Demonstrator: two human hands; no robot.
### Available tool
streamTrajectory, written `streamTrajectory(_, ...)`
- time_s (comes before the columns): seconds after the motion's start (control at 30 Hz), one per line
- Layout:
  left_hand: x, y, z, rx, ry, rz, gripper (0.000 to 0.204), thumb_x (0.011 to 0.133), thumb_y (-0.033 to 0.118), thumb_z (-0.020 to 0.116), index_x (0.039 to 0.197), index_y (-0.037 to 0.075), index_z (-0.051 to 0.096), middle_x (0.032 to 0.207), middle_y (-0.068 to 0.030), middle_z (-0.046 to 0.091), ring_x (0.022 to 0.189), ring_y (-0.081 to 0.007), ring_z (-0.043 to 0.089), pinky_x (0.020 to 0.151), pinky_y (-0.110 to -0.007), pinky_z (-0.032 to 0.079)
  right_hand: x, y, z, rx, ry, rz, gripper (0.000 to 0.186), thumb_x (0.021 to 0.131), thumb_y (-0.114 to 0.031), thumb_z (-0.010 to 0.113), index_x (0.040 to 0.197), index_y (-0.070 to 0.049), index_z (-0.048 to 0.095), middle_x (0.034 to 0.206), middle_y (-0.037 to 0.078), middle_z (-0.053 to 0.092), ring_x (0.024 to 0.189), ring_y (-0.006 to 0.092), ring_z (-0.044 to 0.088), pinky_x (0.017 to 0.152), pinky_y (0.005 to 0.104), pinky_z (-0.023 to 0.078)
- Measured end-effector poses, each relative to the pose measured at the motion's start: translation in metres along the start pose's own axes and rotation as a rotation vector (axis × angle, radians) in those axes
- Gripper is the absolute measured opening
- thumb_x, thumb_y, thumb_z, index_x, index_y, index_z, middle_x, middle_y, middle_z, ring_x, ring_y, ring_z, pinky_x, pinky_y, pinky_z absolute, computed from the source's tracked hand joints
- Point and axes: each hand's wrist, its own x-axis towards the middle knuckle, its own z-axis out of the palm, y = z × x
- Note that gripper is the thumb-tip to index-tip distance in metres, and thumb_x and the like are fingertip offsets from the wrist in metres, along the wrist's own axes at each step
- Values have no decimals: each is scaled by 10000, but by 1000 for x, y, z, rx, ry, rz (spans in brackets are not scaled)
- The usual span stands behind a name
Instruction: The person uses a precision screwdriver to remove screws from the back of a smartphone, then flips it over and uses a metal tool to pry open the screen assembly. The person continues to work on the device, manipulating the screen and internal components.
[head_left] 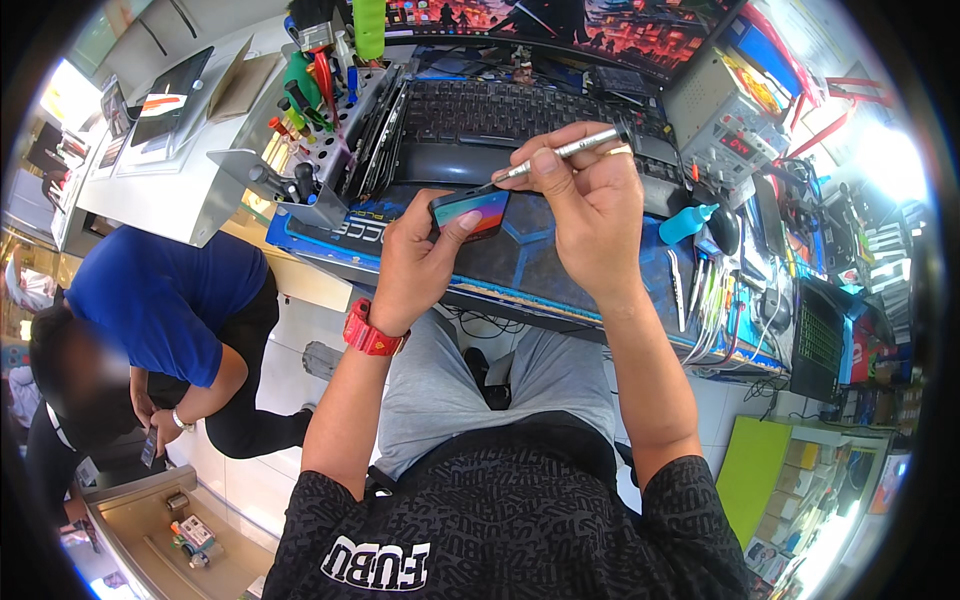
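Observation:
In my left hand (413, 255), a smartphone (478, 213) with its colourful screen lit is held tilted, the thumb lying on the glass. A red wristwatch (375, 331) is on that wrist. Between the fingers of my right hand (590, 205) is a slim silver precision screwdriver (573, 149). Its thin dark tip points down-left at the phone's upper edge; whether it touches cannot be made out. Both hands are above the front of a dark blue work mat (540, 262).
Behind the hands are a black keyboard (490, 112) and a monitor (560, 25). A tool rack (318, 200) stands left; a blue bottle (687, 224), tweezers (677, 290) and a power supply (725, 125) are right. At lower left, a person in a blue shirt (170, 290) bends beside an open drawer (130, 520).

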Motion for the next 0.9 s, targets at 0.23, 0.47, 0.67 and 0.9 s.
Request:
streamTrajectory(0.23,0,1,0,23,6,18,240,994,198,704,1108,-3,641,910,-97,749,841,-103,676,749,-281,539,1,-3,-3,-55,-69,-5,149,1030,-89,623,1074,40,561,949,132,700,881,192,731,783,307,590)
streamTrajectory(0.47,0,-6,1,2,5,32,261,989,211,714,1114,-5,639,892,-102,743,791,-96,640,707,-277,516,20,-30,2,-544,-271,-184,201,922,-97,738,970,47,606,831,142,672,691,242,666,638,348,515)
streamTrajectory(0.67,1,-7,1,-15,-1,25,255,994,204,706,1118,-10,640,898,-95,747,797,-92,640,722,-270,515,29,-34,15,-580,-270,-306,232,851,-107,782,889,49,614,798,182,656,642,357,640,589,391,495)
streamTrajectory(0.9,1,-9,3,-72,-10,35,259,995,212,706,1111,-10,639,902,-91,748,809,-90,648,734,-272,520,31,-39,17,-685,-215,-377,560,837,-79,839,1342,-1,609,851,61,698,750,134,690,660,280,567)
